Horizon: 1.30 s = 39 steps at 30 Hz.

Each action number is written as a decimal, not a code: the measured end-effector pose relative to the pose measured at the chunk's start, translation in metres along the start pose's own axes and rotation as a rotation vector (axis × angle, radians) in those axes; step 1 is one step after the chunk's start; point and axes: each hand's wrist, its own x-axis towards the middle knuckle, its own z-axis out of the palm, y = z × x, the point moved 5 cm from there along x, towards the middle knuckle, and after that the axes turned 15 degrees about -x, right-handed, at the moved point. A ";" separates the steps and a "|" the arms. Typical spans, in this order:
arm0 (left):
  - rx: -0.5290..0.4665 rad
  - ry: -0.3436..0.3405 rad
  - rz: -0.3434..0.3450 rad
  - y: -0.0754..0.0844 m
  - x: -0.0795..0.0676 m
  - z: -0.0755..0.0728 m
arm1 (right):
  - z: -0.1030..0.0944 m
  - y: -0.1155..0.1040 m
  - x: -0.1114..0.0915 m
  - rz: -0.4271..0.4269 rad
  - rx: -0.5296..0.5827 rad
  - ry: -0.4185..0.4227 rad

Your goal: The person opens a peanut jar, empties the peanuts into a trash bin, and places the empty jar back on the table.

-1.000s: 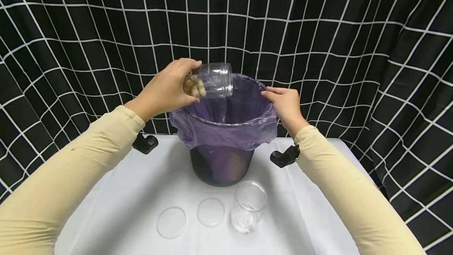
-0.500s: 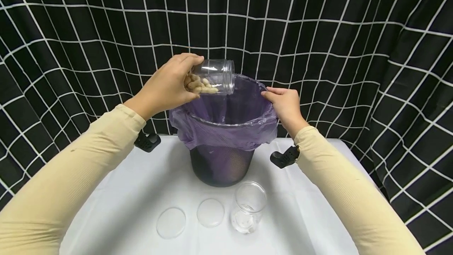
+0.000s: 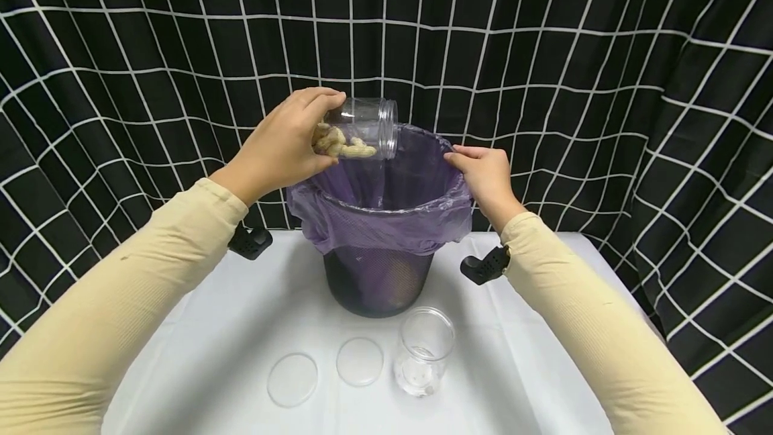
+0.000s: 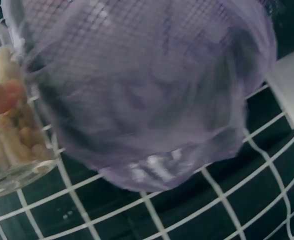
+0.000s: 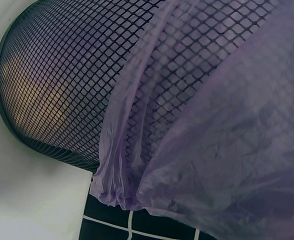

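My left hand (image 3: 280, 143) grips the base end of a clear jar (image 3: 364, 113) lying on its side, its mouth facing right over the bin. Shelled-on peanuts (image 3: 357, 149) lie along the jar's lower side, partly hidden by my fingers; the left wrist view also shows peanuts (image 4: 18, 137) behind the clear wall. A purple bag (image 3: 386, 230) lines the dark mesh bin (image 3: 368, 287) and folds over its rim. At the rim's right side, my right hand (image 3: 488, 176) pinches the bag's edge between thumb and fingers. That hand is out of sight in the right wrist view.
On the white-covered table (image 3: 229, 327), a second clear jar (image 3: 424, 354) stands upright in front of the bin. To its left lie two clear round lids, a nearer one (image 3: 292, 380) and another (image 3: 359, 362). A black grid-patterned curtain (image 3: 410, 32) hangs close behind.
The jar has risen slightly in my left hand, and some peanuts have slid along it toward the mouth. My right hand has stayed at the bin's rim.
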 end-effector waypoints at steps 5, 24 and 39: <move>0.002 0.088 0.028 0.002 0.002 -0.008 | -0.001 0.000 0.000 -0.011 -0.006 0.002; 0.048 0.062 0.083 0.002 0.006 -0.007 | -0.003 0.000 0.000 -0.019 -0.019 0.006; 0.083 0.050 0.124 0.002 0.006 0.000 | -0.005 0.000 0.000 -0.024 -0.047 -0.002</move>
